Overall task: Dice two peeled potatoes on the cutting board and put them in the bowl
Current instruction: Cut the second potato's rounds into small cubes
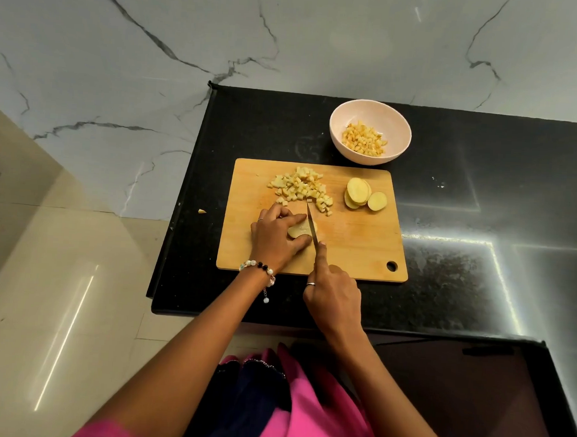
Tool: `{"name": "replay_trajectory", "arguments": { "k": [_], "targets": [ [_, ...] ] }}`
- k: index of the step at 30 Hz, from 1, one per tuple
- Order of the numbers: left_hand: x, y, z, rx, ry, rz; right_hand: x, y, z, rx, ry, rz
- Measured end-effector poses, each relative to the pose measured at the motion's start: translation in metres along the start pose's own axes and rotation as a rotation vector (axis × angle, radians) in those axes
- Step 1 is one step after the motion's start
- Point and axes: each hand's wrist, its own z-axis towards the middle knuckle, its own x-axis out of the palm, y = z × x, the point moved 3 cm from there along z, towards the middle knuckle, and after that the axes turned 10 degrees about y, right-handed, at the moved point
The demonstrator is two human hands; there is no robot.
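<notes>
A wooden cutting board (352, 252) lies on the black counter. My left hand (275, 239) presses down on a stack of potato slices (298, 230) near the board's left side. My right hand (333, 297) grips a knife (311, 225), forefinger along its back, and the blade cuts into the right end of that stack. A heap of potato dice (302, 187) lies at the board's far middle. Several uncut round slices (363, 194) rest at the far right of the board. Behind the board stands a pale pink bowl (345, 120) with diced potato (363, 140) in it.
One stray potato cube (202, 211) lies off the counter's left edge, on the pale surface. The black counter (479, 280) stretches to the right. A marble wall (291, 32) rises behind. The counter's front edge is close to my body.
</notes>
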Motion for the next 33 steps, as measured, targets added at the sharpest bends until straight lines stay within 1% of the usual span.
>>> {"name": "replay_trajectory", "arguments": {
  "k": [5, 8, 13, 15, 18, 20, 23, 28, 33],
  "targets": [
    [0.000, 0.003, 0.000, 0.024, -0.023, -0.056, -0.001, -0.004, 0.002, 0.020, -0.029, 0.011],
    [0.001, 0.004, 0.000, 0.027, -0.030, -0.061, -0.001, -0.004, 0.005, 0.014, -0.010, 0.001],
    [0.001, 0.006, 0.003, 0.032, -0.035, -0.067, -0.002, 0.003, 0.011, 0.001, 0.032, -0.130],
    [0.001, 0.006, 0.004, 0.022, -0.034, -0.054, -0.002, 0.005, 0.012, 0.005, 0.044, -0.143],
    [0.003, 0.006, 0.003, 0.026, -0.033, -0.044, -0.002, 0.001, 0.004, 0.015, 0.091, -0.125],
    [0.002, 0.006, 0.003, 0.035, -0.034, -0.054, 0.000, -0.002, -0.007, 0.007, 0.093, -0.128],
    [0.001, 0.008, 0.004, 0.050, -0.024, -0.068, -0.003, -0.006, -0.008, 0.028, 0.072, -0.118],
    [-0.001, 0.010, 0.002, 0.074, -0.006, -0.106, -0.015, -0.007, 0.011, 0.047, 0.047, -0.092],
    [-0.003, 0.010, 0.001, 0.069, -0.006, -0.143, -0.019, -0.003, 0.006, 0.017, 0.015, -0.025]
  ]
}}
